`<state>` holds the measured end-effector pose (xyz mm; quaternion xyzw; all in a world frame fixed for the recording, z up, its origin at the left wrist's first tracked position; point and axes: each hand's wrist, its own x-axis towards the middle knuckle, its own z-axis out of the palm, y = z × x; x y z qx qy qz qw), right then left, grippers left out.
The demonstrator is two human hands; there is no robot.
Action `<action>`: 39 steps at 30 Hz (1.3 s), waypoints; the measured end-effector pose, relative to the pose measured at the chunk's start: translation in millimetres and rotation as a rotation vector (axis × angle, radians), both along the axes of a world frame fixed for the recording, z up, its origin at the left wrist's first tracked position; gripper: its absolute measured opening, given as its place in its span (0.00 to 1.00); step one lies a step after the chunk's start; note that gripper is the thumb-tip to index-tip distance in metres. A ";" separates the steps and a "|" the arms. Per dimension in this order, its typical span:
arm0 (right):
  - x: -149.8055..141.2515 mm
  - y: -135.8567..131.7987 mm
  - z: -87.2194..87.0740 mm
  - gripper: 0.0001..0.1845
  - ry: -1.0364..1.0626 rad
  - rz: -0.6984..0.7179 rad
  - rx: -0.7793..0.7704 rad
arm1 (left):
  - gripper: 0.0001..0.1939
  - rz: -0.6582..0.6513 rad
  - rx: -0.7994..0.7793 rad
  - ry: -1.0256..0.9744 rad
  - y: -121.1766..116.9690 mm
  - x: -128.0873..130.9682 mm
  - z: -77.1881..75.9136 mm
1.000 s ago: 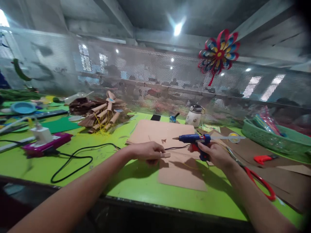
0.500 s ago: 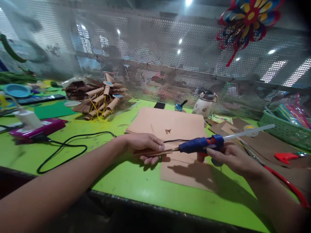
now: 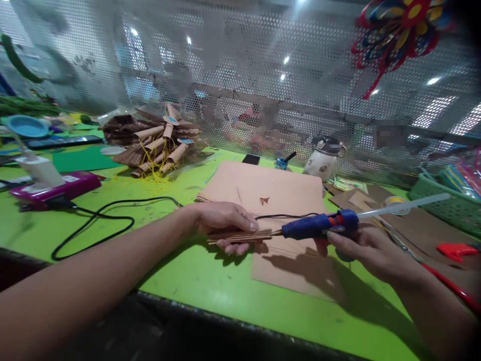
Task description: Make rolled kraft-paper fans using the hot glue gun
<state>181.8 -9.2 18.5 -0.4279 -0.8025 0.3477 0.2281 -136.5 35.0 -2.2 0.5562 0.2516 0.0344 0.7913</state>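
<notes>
My left hand [image 3: 227, 223] is closed around a folded stack of brown paper [image 3: 240, 235], thumb on top and fingers below. In my right hand [image 3: 370, 245] is a blue hot glue gun [image 3: 319, 224], a clear glue stick [image 3: 409, 204] jutting from its back. The gun's metal nozzle touches or sits very close to the right end of the folded paper. Below and behind lie large sheets of tan paper [image 3: 270, 183], with a small brown paper scrap [image 3: 264, 200] on top.
Bundled paper rolls with yellow string [image 3: 165, 140] lie at the back left. A black cord [image 3: 112, 203] runs near a purple power strip [image 3: 63, 188]. A jar-shaped bottle [image 3: 322, 158], a green basket [image 3: 443, 195] and a red-handled tool [image 3: 456, 250] are on the right.
The glue gun's nozzle has shifted slightly right, to the end of the folded paper, whose layered edges show more. The view has turned a little.
</notes>
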 end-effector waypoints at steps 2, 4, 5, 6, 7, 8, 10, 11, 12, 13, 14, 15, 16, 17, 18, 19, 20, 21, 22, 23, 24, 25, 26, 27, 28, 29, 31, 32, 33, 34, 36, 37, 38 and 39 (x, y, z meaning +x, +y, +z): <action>0.2 -0.2 0.9 0.23 -0.003 0.001 0.003 | 0.16 0.002 -0.008 -0.007 0.9 -0.3 -1.0; -0.6 -0.6 1.4 0.22 -0.007 0.013 0.013 | 0.16 0.008 -0.011 -0.010 1.4 -0.2 -1.8; -1.4 -0.9 1.5 0.22 -0.009 0.019 0.022 | 0.16 0.010 -0.011 -0.011 1.5 0.0 -1.9; -2.5 -1.2 1.5 0.22 -0.012 0.021 0.033 | 0.16 0.008 -0.011 -0.012 1.5 0.2 -2.0; -3.7 -1.5 1.4 0.22 -0.016 0.024 0.043 | 0.16 0.002 -0.012 -0.014 1.4 0.4 -1.9; -5.0 -1.8 1.2 0.22 -0.020 0.024 0.052 | 0.16 -0.008 -0.015 -0.017 1.3 0.5 -1.7; -7.2 -2.3 1.1 0.23 -0.028 0.023 0.067 | 0.16 -0.030 -0.019 -0.025 1.2 0.6 -1.4; -8.1 -2.6 1.2 0.23 -0.031 0.021 0.072 | 0.16 -0.034 -0.019 -0.029 1.2 0.6 -1.4; -8.9 -2.8 1.4 0.23 -0.034 0.015 0.075 | 0.17 -0.033 -0.018 -0.029 1.1 0.5 -1.5; -9.4 -3.1 1.6 0.23 -0.035 0.007 0.078 | 0.16 -0.026 -0.016 -0.024 1.1 0.5 -1.7; -9.9 -3.3 1.9 0.24 -0.036 -0.002 0.079 | 0.16 -0.014 -0.016 -0.018 1.1 0.5 -2.0; -10.2 -3.6 2.1 0.24 -0.036 -0.011 0.076 | 0.16 -0.001 -0.015 -0.013 1.1 0.5 -2.3; -10.4 -3.8 2.1 0.24 -0.034 -0.020 0.073 | 0.16 0.011 -0.015 -0.008 1.2 0.5 -2.7; -10.4 -3.9 2.0 0.24 -0.032 -0.029 0.068 | 0.16 0.018 -0.015 -0.007 1.4 0.6 -3.2; -10.3 -4.0 1.6 0.24 -0.028 -0.037 0.063 | 0.16 0.021 -0.016 -0.008 1.8 0.6 -3.7; -9.9 -4.0 0.9 0.24 -0.023 -0.044 0.058 | 0.17 0.018 -0.019 -0.012 2.2 0.7 -4.2; -9.3 -4.0 0.0 0.24 -0.017 -0.052 0.054 | 0.17 0.009 -0.023 -0.015 2.6 0.7 -4.6; -8.4 -3.8 -1.1 0.23 -0.008 -0.061 0.055 | 0.17 -0.001 -0.023 -0.017 3.0 0.6 -5.0; -7.5 -3.6 -2.3 0.23 0.002 -0.070 0.056 | 0.17 -0.011 -0.021 -0.020 3.4 0.5 -5.3; -6.6 -3.4 -3.5 0.22 0.010 -0.075 0.054 | 0.17 -0.015 -0.013 -0.026 3.6 0.4 -5.5; -5.7 -3.2 -4.7 0.22 0.018 -0.077 0.051 | 0.17 -0.014 -0.001 -0.035 3.8 0.3 -5.5; -5.2 -2.9 -5.7 0.22 0.022 -0.075 0.045 | 0.16 -0.013 0.009 -0.045 3.7 0.2 -5.4; -4.9 -2.7 -6.5 0.21 0.022 -0.073 0.037 | 0.16 -0.014 0.014 -0.051 3.6 0.1 -5.3; -5.1 -2.6 -7.0 0.21 0.018 -0.073 0.031 | 0.16 -0.017 0.013 -0.053 3.3 0.0 -5.0; -5.8 -2.6 -7.1 0.21 0.010 -0.074 0.029 | 0.16 -0.017 0.011 -0.052 3.1 0.0 -4.9; -6.9 -2.7 -6.9 0.22 0.004 -0.077 0.034 | 0.16 -0.017 0.010 -0.047 2.8 0.1 -4.8; -9.9 -3.2 -5.5 0.22 -0.010 -0.081 0.055 | 0.17 -0.012 0.011 -0.040 2.6 0.2 -5.1; -11.5 -3.6 -4.5 0.23 -0.017 -0.079 0.065 | 0.18 -0.010 0.013 -0.038 2.7 0.3 -5.5; -12.8 -4.0 -3.6 0.23 -0.025 -0.073 0.070 | 0.18 -0.009 0.015 -0.036 2.9 0.4 -5.9; -13.8 -4.5 -2.7 0.24 -0.032 -0.068 0.074 | 0.18 -0.011 0.016 -0.033 3.1 0.5 -6.2; -14.4 -5.4 -1.8 0.24 -0.046 -0.065 0.077 | 0.18 -0.013 0.019 -0.027 3.3 0.8 -6.2; -14.2 -5.9 -1.7 0.24 -0.056 -0.071 0.080 | 0.18 -0.010 0.022 -0.024 3.1 0.9 -5.8; -13.7 -6.2 -1.7 0.24 -0.065 -0.081 0.085 | 0.17 -0.005 0.025 -0.021 2.7 0.9 -5.1; -13.1 -6.4 -2.0 0.24 -0.073 -0.093 0.091 | 0.18 0.000 0.026 -0.019 2.2 1.0 -4.3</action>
